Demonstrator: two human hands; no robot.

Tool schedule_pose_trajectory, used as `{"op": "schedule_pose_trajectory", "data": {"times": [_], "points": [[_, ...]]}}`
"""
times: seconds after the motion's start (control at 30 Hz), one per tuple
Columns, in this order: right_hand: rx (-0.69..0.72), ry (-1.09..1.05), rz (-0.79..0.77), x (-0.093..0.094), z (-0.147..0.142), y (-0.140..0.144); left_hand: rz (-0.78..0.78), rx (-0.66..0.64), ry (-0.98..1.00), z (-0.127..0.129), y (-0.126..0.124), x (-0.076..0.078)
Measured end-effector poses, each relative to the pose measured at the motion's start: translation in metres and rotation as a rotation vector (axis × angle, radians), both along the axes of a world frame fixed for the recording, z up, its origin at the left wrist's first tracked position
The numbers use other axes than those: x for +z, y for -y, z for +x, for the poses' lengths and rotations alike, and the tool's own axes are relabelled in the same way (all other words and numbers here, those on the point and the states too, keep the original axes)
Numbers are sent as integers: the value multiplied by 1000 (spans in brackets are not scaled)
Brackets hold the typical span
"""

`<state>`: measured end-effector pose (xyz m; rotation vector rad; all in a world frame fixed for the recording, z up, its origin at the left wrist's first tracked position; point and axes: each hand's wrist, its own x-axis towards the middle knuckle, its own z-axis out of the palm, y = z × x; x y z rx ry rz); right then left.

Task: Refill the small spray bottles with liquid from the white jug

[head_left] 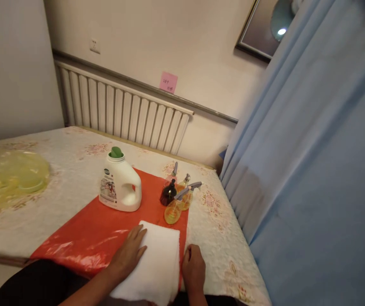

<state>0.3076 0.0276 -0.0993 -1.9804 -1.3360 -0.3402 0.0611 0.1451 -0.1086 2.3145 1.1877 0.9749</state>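
On the red plastic sheet (99, 238) over the bed (58, 170), left hand (128, 254) lies flat-fingered on a white towel (157, 267), right hand (193, 268) curled at its edge.

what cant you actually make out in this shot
- Head view: the writing on the pink note on the wall is too small to read.
- The detergent jug label print is too small.
- The near end of the white towel is cut off by the bottom edge.
- The right hand fingertips curl out of sight at the towel's edge.
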Motion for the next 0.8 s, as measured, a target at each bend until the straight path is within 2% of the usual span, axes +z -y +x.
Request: {"op": "schedule_pose_trajectory", "data": {"times": [0.1,0.23,0.4,0.53,0.67,0.8], "points": [[-1,-13,6,2,-2,0,55,7,-112,-9,10,-10],[14,-49,23,7,-4,1,96,-24,-134,2,15,-16],[49,-148,60,21,-7,3,163,-28,-170,12,19,-9],[86,-260,100,44,-20,-2,165,3,-225,11,24,-1],[262,-369,88,74,-50,-37,148,7,-265,12,27,3],[438,-472,64,104,-90,-100,113,14,-264,14,27,2]]}}
